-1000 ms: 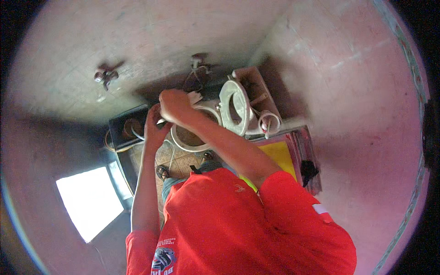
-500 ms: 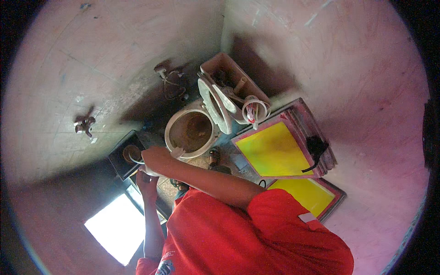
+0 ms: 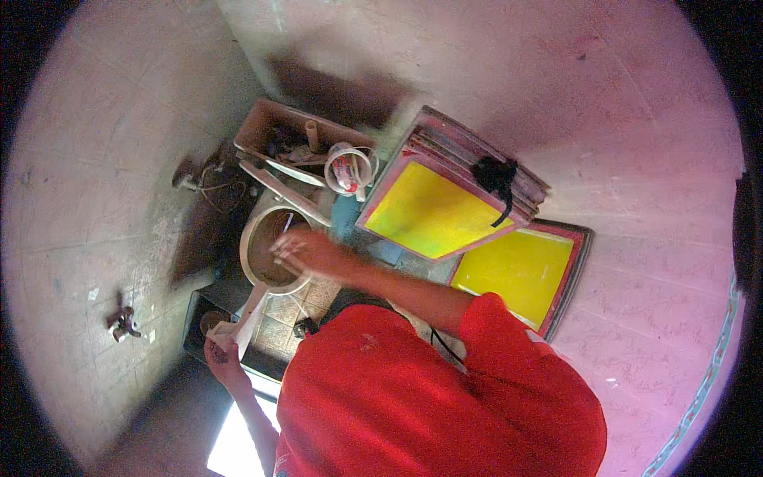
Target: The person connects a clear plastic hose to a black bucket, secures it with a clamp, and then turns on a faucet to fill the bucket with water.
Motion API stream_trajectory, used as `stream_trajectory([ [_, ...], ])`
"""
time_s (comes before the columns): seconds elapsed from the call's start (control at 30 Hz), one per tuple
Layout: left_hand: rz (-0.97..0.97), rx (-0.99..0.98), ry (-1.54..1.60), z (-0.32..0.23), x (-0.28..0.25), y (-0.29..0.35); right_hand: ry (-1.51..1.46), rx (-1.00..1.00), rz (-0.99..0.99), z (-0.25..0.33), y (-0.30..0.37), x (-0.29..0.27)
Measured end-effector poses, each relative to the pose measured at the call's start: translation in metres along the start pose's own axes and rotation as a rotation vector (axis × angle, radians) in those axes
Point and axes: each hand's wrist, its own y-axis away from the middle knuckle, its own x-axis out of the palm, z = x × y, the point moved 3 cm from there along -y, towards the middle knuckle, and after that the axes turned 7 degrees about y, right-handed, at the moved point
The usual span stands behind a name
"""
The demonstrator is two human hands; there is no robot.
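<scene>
My right hand [image 3: 306, 253] reaches over the toilet bowl [image 3: 248, 245]. Its fingers look stretched out and apart, though motion blurs them. Just above them, a thin white streak [image 3: 287, 222] shows over the bowl; I cannot tell what it is. Lower left, my left hand [image 3: 220, 354] is closed on a whitish, folded-looking piece [image 3: 248, 326] with a tan strip reaching toward the bowl's rim. Its exact kind does not show. Close by that hand lies a dark open tray or box [image 3: 195, 318], with a round brown thing [image 3: 211, 320] inside.
Beyond the bowl sit its raised seat and lid [image 3: 286, 191] and a cistern [image 3: 262, 131] without a cover, holding loose items. A white bucket [image 3: 347, 169] stands beside it. Yellow-meshed framed screens [image 3: 437, 208] lean at right. A tap [image 3: 123, 324] juts from the left wall.
My right hand has moved from beside the left hand to over the bowl, its fingers spreading. The whitish piece in my left hand now shows plainly. The whole view has turned.
</scene>
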Motion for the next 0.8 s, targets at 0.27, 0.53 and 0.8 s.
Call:
stream_trajectory([
  [0.27,-0.061,0.076,-0.242,-0.003,0.006,-0.022,1.215,0.745,-1.265,-0.238,0.373,-0.427],
  [0.53,-0.119,0.123,-0.239,-0.043,-0.022,-0.021,1.049,1.01,-0.923,-0.276,0.37,-0.385],
  [0.8,-0.096,0.121,-0.236,-0.049,-0.044,-0.034,1.219,0.838,-1.018,-0.293,0.382,-0.436],
])
